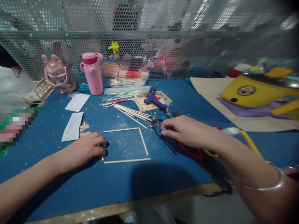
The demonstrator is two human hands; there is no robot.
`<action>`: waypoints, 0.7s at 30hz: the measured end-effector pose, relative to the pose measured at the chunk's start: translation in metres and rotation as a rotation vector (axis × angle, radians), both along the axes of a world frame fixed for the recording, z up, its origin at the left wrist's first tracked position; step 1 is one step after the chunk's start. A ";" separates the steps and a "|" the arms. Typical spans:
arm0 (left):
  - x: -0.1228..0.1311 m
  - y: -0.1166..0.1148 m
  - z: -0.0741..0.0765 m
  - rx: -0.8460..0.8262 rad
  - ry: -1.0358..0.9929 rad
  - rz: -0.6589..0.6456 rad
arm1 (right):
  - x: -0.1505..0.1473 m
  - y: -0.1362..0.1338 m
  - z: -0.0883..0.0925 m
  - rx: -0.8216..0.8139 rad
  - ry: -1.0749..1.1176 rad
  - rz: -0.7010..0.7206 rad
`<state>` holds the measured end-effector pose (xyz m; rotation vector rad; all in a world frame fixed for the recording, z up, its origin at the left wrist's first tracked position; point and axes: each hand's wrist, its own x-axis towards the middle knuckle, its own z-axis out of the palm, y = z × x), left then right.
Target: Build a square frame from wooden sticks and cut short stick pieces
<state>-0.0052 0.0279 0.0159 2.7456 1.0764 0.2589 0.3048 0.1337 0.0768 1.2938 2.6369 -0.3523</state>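
Thin wooden sticks [127,160] lie in a square outline on the blue table [112,183]. My left hand [87,149] rests at the outline's left side, fingers curled over the left stick, which it hides almost fully. My right hand [182,130] hovers to the right of the outline, fingers pinched together near the end of a loose bundle of sticks [133,112] and a dark blue tool [164,140]. What the fingers hold is hidden.
A blue glue gun [153,98] sits on a small wooden frame behind the sticks. A pink bottle [93,74], a pink cup [57,74] and white paper slips [73,126] are at back left. Yellow and purple items [257,93] lie at right. Wire mesh closes the back.
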 end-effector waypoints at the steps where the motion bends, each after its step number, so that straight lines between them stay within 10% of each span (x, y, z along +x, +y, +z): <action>1: 0.000 0.000 -0.001 0.010 -0.020 -0.001 | 0.007 0.000 -0.001 0.037 -0.064 -0.060; 12: 0.016 0.002 0.026 0.256 -0.457 0.551 | 0.053 -0.023 -0.011 0.174 -0.229 -0.468; 21: 0.046 0.009 0.016 0.204 -0.530 0.577 | 0.001 -0.048 -0.044 0.343 -0.044 -0.286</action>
